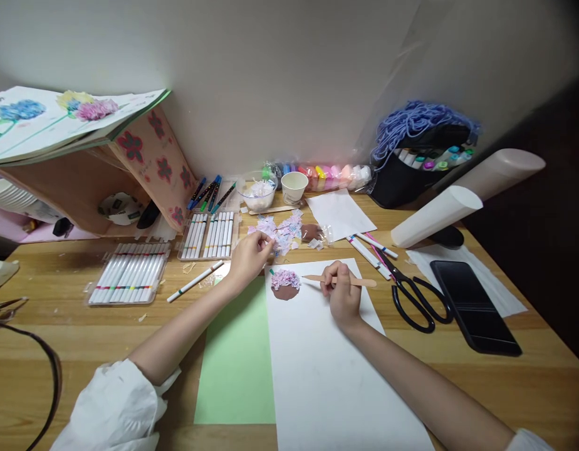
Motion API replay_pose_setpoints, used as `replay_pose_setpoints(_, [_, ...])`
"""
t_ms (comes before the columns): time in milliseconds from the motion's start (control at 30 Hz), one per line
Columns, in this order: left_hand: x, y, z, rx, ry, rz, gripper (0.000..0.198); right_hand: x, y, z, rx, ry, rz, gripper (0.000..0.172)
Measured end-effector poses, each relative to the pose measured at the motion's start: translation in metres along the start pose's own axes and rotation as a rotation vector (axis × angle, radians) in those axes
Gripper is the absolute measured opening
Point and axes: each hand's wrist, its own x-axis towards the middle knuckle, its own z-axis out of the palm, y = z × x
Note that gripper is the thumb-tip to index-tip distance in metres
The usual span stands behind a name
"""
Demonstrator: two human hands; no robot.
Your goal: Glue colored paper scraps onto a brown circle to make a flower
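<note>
My right hand (342,291) is closed around a flat wooden craft stick (365,282), its narrow tip pointing left at the picture. That picture on the white sheet (327,351) is a brown round shape (286,292) topped with crumpled pink and purple paper bits (284,279). My left hand (252,257) pinches with thumb and fingers pressed together, just above the picture and beside a heap of torn pastel paper scraps (282,230). Anything between its fingertips is too small to make out. A small packet of brown clay (311,233) lies right of the scraps.
A green sheet (237,363) lies partly under the white one. Marker cases (128,274), a loose marker (195,281), a clear bowl (259,193) and a paper cup (294,186) stand left and behind. Scissors (414,294), a phone (472,307) and a white tube (435,216) are at right.
</note>
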Motion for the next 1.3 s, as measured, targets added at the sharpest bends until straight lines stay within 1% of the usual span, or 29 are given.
replay_pose_setpoints(100, [-0.001, -0.007, -0.003, -0.168, -0.033, -0.069, 0.026, 0.0, -0.001, 0.001, -0.004, 0.001, 0.0, 0.049])
replay_pose_setpoints(233, [0.0, -0.008, -0.008, -0.536, -0.176, -0.202, 0.031, 0.0, -0.003, 0.001, -0.006, -0.007, -0.006, 0.049])
replay_pose_setpoints(300, [-0.007, -0.004, -0.013, -0.646, -0.232, -0.216, 0.031, -0.001, -0.002, 0.0, -0.003, -0.017, -0.012, 0.048])
replay_pose_setpoints(333, [-0.013, -0.002, -0.016, -0.656, -0.243, -0.203, 0.03, -0.001, -0.002, -0.001, -0.003, -0.028, -0.016, 0.048])
replay_pose_setpoints(400, [-0.03, 0.002, -0.019, -0.615, -0.254, -0.145, 0.027, -0.002, 0.001, -0.002, -0.008, -0.058, -0.026, 0.048])
replay_pose_setpoints(533, [-0.074, 0.006, -0.018, -0.328, -0.209, -0.023, 0.023, -0.008, 0.004, -0.005, -0.044, -0.132, -0.108, 0.049])
replay_pose_setpoints(600, [-0.089, 0.005, -0.014, -0.194, -0.208, 0.05, 0.022, -0.012, 0.003, -0.005, -0.067, -0.202, -0.15, 0.049])
replay_pose_setpoints(667, [-0.096, 0.003, -0.01, -0.092, -0.182, 0.1, 0.02, -0.017, 0.001, -0.005, -0.104, -0.308, -0.178, 0.049])
replay_pose_setpoints(800, [-0.093, -0.004, -0.005, 0.026, -0.115, 0.118, 0.018, -0.021, -0.004, -0.003, -0.21, -0.535, -0.275, 0.043])
replay_pose_setpoints(867, [-0.091, -0.007, -0.004, 0.041, -0.101, 0.118, 0.017, -0.021, -0.006, -0.002, -0.259, -0.622, -0.327, 0.038])
replay_pose_setpoints(933, [-0.089, -0.008, -0.004, 0.042, -0.097, 0.119, 0.018, -0.02, -0.008, 0.0, -0.297, -0.678, -0.364, 0.034])
replay_pose_setpoints(1000, [-0.088, -0.008, -0.002, 0.045, -0.094, 0.121, 0.018, -0.018, -0.009, 0.002, -0.328, -0.705, -0.388, 0.032])
replay_pose_setpoints(1300, [-0.084, -0.006, 0.001, 0.085, -0.081, 0.128, 0.019, -0.016, -0.011, 0.005, -0.375, -0.725, -0.433, 0.025])
